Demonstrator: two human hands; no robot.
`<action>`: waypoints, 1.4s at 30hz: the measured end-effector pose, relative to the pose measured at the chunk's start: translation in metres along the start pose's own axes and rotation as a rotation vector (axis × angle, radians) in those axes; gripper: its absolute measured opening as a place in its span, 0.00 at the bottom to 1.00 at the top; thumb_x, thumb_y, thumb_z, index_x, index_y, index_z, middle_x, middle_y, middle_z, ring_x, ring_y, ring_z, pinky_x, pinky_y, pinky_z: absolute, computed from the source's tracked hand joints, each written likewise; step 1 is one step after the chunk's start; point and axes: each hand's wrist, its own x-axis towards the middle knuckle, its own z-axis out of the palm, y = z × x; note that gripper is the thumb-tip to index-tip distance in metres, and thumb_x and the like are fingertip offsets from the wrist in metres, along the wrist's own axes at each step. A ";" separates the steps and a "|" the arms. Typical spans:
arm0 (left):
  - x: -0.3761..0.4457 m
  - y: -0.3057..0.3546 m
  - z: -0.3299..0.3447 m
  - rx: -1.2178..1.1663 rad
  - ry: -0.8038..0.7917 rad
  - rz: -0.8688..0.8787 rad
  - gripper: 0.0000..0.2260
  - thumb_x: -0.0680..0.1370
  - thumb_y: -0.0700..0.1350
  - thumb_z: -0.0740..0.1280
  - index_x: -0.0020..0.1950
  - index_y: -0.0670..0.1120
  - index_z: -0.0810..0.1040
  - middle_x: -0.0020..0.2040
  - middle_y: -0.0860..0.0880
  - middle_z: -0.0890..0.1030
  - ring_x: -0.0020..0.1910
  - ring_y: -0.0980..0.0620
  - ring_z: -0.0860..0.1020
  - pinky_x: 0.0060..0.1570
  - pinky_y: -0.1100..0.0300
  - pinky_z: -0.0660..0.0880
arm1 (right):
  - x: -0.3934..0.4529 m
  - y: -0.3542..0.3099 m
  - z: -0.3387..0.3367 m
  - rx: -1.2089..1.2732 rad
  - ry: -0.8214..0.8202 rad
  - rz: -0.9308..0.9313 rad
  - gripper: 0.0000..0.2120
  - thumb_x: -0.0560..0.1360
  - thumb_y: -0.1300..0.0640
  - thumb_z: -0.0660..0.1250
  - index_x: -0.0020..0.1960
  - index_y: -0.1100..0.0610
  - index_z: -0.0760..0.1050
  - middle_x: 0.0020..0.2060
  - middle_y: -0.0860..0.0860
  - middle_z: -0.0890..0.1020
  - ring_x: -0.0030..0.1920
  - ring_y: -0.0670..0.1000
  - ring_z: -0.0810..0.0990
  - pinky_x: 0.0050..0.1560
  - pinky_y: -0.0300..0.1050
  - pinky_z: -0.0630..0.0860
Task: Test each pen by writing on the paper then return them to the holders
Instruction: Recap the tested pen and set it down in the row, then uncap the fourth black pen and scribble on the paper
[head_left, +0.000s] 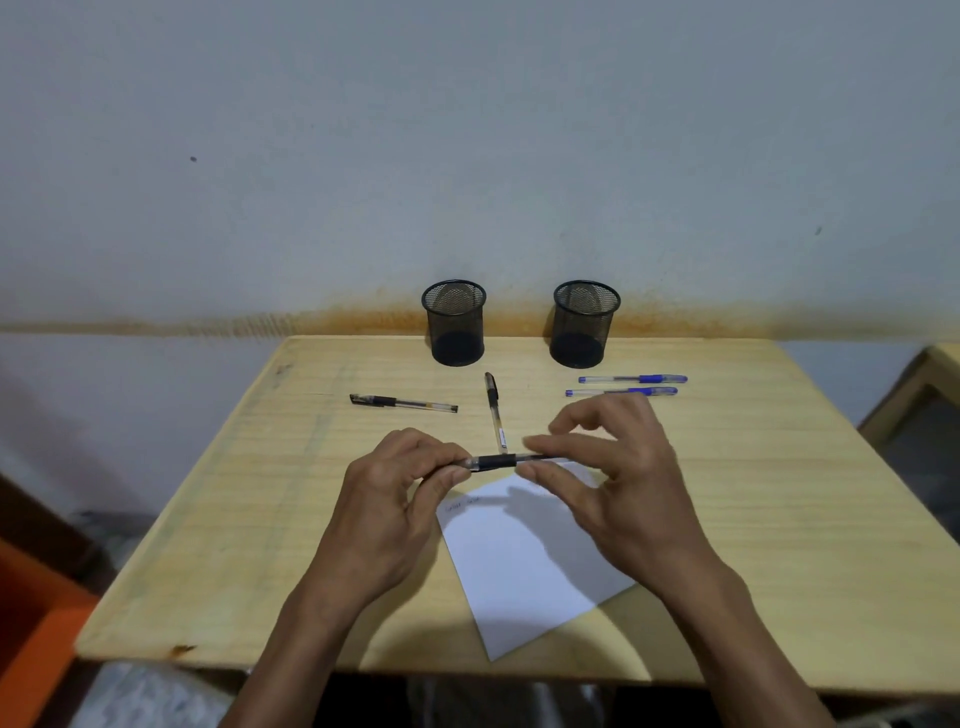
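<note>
Colours on desk, quick:
Pale wood-grain table (727, 519); white paper (524, 571); 2 black mesh holders (455, 323) (585, 325); 2 blue pens (634, 379) (621, 391); black-grip clear pens (402, 403) (494, 410); rust-orange stain on grey-white wall (363, 317).

Back edge: two mesh holders (454, 323) (586, 323) stood upright, well apart; a gap is left between them.
Left half of table (249, 493): bare wood, blocked only by one black pen (403, 403).
Centre: black pen (495, 412) laid lengthwise in front of that gap.
Right: two blue pens (632, 379) (621, 392) laid just before the right holder.
Near edge: paper (524, 566) lying flat.
</note>
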 end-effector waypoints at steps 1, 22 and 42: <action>0.001 0.000 0.001 0.008 -0.002 0.001 0.06 0.77 0.40 0.71 0.51 0.49 0.85 0.46 0.57 0.81 0.46 0.59 0.80 0.47 0.67 0.73 | 0.001 0.001 0.004 -0.059 -0.002 -0.043 0.09 0.73 0.47 0.73 0.49 0.50 0.87 0.44 0.47 0.82 0.47 0.55 0.76 0.45 0.48 0.70; -0.026 -0.075 0.025 0.458 -0.182 -0.291 0.34 0.73 0.74 0.54 0.67 0.52 0.78 0.72 0.52 0.73 0.74 0.52 0.65 0.74 0.46 0.59 | 0.058 0.032 0.098 -0.220 -0.129 0.896 0.12 0.78 0.46 0.66 0.44 0.50 0.85 0.38 0.48 0.84 0.42 0.52 0.76 0.54 0.50 0.64; -0.027 -0.088 0.034 0.470 -0.131 -0.287 0.28 0.71 0.70 0.61 0.61 0.53 0.81 0.66 0.52 0.78 0.69 0.51 0.72 0.70 0.43 0.65 | 0.083 0.014 0.162 -0.371 -0.296 0.395 0.15 0.78 0.42 0.64 0.57 0.46 0.84 0.55 0.48 0.82 0.57 0.53 0.72 0.57 0.52 0.64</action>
